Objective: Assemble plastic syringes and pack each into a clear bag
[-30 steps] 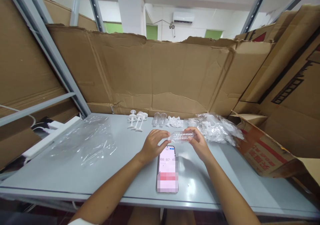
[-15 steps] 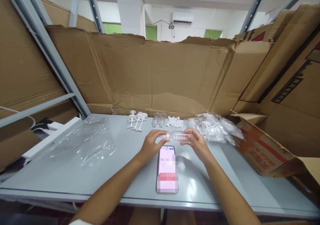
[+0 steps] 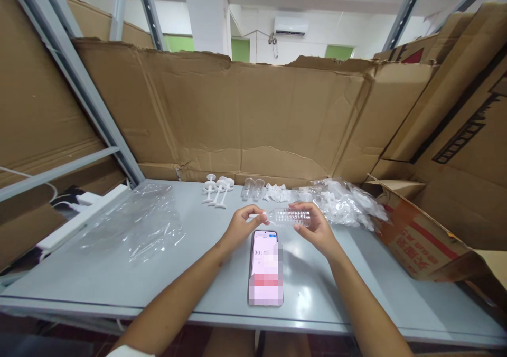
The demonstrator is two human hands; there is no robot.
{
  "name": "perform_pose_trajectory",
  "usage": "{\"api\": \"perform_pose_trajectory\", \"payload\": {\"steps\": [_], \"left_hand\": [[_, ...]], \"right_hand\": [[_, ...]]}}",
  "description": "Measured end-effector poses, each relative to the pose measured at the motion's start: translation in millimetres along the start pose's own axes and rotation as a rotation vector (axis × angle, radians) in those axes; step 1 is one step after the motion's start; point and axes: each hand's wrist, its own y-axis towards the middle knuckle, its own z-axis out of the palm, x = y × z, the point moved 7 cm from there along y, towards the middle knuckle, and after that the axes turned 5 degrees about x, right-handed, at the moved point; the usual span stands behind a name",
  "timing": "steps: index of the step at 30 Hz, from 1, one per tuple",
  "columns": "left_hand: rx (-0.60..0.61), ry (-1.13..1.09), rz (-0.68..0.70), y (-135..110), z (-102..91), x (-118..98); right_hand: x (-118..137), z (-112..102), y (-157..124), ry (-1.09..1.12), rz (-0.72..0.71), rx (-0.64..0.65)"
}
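Observation:
A small clear ribbed plastic bottle [image 3: 289, 217] lies sideways in the air above the grey table [image 3: 119, 278]. My right hand [image 3: 312, 229] grips its body from the right. My left hand [image 3: 241, 227] pinches a thin white stem [image 3: 256, 216] at the bottle's mouth on the left. Just below both hands a phone [image 3: 266, 266] lies flat with a timer on its screen.
Behind the hands stand a few white stemmed plastic parts [image 3: 217, 189], two clear bottles [image 3: 252, 188], small white pieces [image 3: 276, 193] and a bag of white parts [image 3: 344, 203]. Clear plastic film [image 3: 138, 222] lies left. Cardboard walls [image 3: 253, 119] enclose the table; an open carton [image 3: 420, 235] sits right.
My left hand has drawn slightly left, so a white stem now shows between it and the bottle's mouth. The bottle has shifted a little right and turned level.

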Motion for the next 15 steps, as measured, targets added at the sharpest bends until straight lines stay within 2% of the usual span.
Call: {"api": "perform_pose_trajectory", "payload": {"steps": [8,15], "left_hand": [[0.078,-0.109,-0.108,0.3,5.1,7.7],[-0.008,-0.126,-0.048,1.2,-2.1,10.0]], "right_hand": [[11.2,3.9,-1.4,-0.096,-0.115,0.062],[6.6,5.8,-2.6,-0.133,-0.138,0.066]]}}
